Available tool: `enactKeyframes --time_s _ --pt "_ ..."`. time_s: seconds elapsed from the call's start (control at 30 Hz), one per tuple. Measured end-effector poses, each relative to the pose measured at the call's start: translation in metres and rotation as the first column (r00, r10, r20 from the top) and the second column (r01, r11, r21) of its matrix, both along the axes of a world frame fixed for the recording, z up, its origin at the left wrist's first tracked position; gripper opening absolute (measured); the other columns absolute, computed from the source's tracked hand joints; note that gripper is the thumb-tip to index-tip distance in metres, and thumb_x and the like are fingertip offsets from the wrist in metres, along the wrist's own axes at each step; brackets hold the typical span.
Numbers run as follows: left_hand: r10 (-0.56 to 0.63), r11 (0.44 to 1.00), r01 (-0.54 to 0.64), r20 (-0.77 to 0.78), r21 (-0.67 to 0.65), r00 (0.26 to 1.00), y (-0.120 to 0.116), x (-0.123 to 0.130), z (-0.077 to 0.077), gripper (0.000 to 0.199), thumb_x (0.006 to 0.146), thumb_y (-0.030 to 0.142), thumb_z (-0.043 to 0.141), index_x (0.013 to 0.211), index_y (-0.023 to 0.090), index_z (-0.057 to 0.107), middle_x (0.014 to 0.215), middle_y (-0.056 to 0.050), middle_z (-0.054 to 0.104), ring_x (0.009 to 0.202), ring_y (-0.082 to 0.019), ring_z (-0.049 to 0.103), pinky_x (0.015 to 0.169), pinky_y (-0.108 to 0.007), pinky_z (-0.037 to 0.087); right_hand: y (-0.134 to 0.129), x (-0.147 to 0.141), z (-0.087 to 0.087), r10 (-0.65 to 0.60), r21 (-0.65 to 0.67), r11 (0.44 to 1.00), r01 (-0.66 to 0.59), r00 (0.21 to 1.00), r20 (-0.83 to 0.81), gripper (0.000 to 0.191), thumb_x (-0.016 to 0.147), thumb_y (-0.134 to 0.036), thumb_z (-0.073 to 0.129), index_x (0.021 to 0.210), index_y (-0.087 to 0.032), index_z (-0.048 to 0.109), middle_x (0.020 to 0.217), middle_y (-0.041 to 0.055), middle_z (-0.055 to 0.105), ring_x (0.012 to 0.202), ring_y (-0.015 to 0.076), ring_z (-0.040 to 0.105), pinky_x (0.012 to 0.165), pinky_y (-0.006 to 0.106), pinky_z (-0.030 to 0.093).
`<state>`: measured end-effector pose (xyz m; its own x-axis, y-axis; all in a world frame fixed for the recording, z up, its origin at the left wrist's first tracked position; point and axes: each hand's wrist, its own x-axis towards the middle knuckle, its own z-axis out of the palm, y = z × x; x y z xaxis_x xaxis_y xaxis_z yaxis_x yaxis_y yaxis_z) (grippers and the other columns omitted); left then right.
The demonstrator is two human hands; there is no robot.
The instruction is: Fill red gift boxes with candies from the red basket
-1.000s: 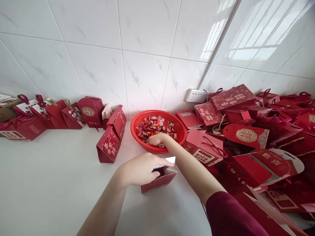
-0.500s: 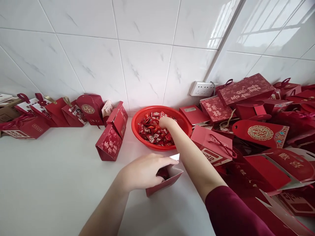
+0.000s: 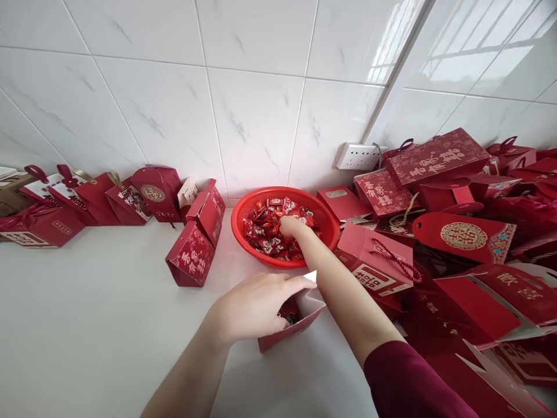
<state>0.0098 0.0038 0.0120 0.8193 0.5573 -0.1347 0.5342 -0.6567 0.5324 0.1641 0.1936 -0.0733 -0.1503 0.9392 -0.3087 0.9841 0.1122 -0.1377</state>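
Observation:
A small red gift box (image 3: 300,324) stands on the counter in front of me with its top open and some dark red wrapped pieces inside. My left hand (image 3: 259,305) grips it, thumb and fingers at the rim, so part of the box is hidden. Beyond it sits a red plastic basket (image 3: 241,244) holding many red-wrapped candies (image 3: 272,244). My right hand (image 3: 290,226) reaches into the basket, its fingers curled down among the candies. The fingertips are hidden, and I cannot make out what they hold.
Two closed red boxes (image 3: 191,255) stand left of the basket. Several more gift boxes (image 3: 159,191) line the wall further left. A big pile of red boxes (image 3: 463,238) fills the right side. A white power strip (image 3: 359,157) lies against the tiled wall (image 3: 256,128).
My right hand has shifted slightly lower and left within the basket. My left hand stays on the gift box, and a little more of its contents shows. The view has moved slightly.

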Motion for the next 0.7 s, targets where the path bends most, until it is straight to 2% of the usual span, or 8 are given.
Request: enactKeyframes --time_s 0.13,0.23,0.33,0.4,0.5,0.57,0.63,0.7 --pt "0.016 1.0 -0.016 0.015 0.007 1.0 0.004 -0.001 0.0 0.061 0.069 0.011 0.055 0.127 0.032 0.054 0.102 0.002 0.07 0.089 -0.022 0.066 0.061 -0.028 0.04 -0.006 -0.002 -0.003 0.091 0.028 0.996 -0.089 0.994 -0.067 0.034 0.097 -0.034 0.061 0.126 -0.017 0.058 0.126 0.0102 0.06 0.106 0.0227 0.063 0.089 0.043 0.056" --pt "0.001 1.0 0.0 0.022 -0.03 1.0 0.006 0.0 0.002 0.049 0.077 0.016 0.055 0.123 0.03 0.056 0.096 0.002 0.071 0.082 -0.021 0.066 0.061 -0.027 0.04 -0.007 -0.001 -0.004 0.139 0.053 0.99 -0.134 0.986 -0.097 0.036 0.097 -0.034 0.061 0.127 -0.017 0.057 0.127 0.0101 0.06 0.107 0.0235 0.063 0.09 0.044 0.055" --pt "0.03 0.998 -0.028 0.033 -0.057 0.999 0.008 0.003 0.002 0.042 0.09 0.019 0.045 0.128 0.031 0.056 0.105 0.001 0.072 0.086 -0.02 0.067 0.072 -0.028 0.045 -0.008 -0.001 -0.001 0.165 0.063 0.985 -0.159 0.98 -0.107 0.036 0.096 -0.034 0.062 0.127 -0.017 0.058 0.127 0.0101 0.06 0.109 0.0238 0.062 0.091 0.045 0.055" --pt "0.063 0.998 -0.062 0.036 -0.026 0.997 0.009 0.006 0.002 0.044 0.094 0.018 0.039 0.132 0.033 0.057 0.111 0.001 0.072 0.092 -0.021 0.068 0.08 -0.03 0.047 -0.011 -0.003 0.003 0.164 0.068 0.985 -0.158 0.981 -0.107 0.034 0.096 -0.034 0.062 0.126 -0.017 0.058 0.126 0.01 0.06 0.108 0.0234 0.063 0.09 0.044 0.055" --pt "0.071 0.996 -0.074 0.046 0.058 0.996 0.011 0.006 0.002 0.046 0.096 0.015 0.037 0.131 0.035 0.06 0.114 0.002 0.072 0.096 -0.021 0.067 0.086 -0.031 0.046 -0.021 -0.007 0.014 0.119 0.085 0.99 -0.111 0.988 -0.095 0.032 0.097 -0.035 0.06 0.123 -0.017 0.06 0.125 0.0096 0.061 0.105 0.0222 0.064 0.089 0.042 0.056" --pt "0.058 0.995 -0.062 0.046 0.083 0.997 0.011 0.005 0.002 0.045 0.094 0.016 0.043 0.131 0.035 0.06 0.12 0.003 0.07 0.096 -0.021 0.067 0.087 -0.031 0.046 -0.03 -0.009 0.025 0.086 0.118 0.99 -0.075 0.992 -0.089 0.032 0.097 -0.036 0.06 0.123 -0.017 0.06 0.124 0.0095 0.062 0.104 0.0219 0.064 0.089 0.042 0.055" --pt "0.042 0.998 -0.043 0.027 0.045 0.999 0.009 0.003 0.003 0.048 0.088 0.021 0.056 0.134 0.036 0.058 0.125 0.004 0.068 0.096 -0.021 0.067 0.084 -0.03 0.047 -0.04 -0.008 0.038 0.062 0.173 0.984 -0.046 0.994 -0.09 0.031 0.097 -0.034 0.061 0.121 -0.015 0.063 0.122 0.0132 0.064 0.107 0.0241 0.064 0.091 0.04 0.053" --pt "0.01 1.0 -0.01 0.003 -0.028 1.0 0.007 0.001 0.005 0.059 0.08 0.024 0.066 0.137 0.039 0.054 0.127 0.005 0.067 0.099 -0.022 0.066 0.08 -0.028 0.047 -0.054 -0.002 0.052 0.04 0.234 0.972 -0.017 0.995 -0.09 0.028 0.098 -0.03 0.057 0.119 -0.013 0.066 0.12 0.0179 0.066 0.112 0.0283 0.063 0.093 0.039 0.05"
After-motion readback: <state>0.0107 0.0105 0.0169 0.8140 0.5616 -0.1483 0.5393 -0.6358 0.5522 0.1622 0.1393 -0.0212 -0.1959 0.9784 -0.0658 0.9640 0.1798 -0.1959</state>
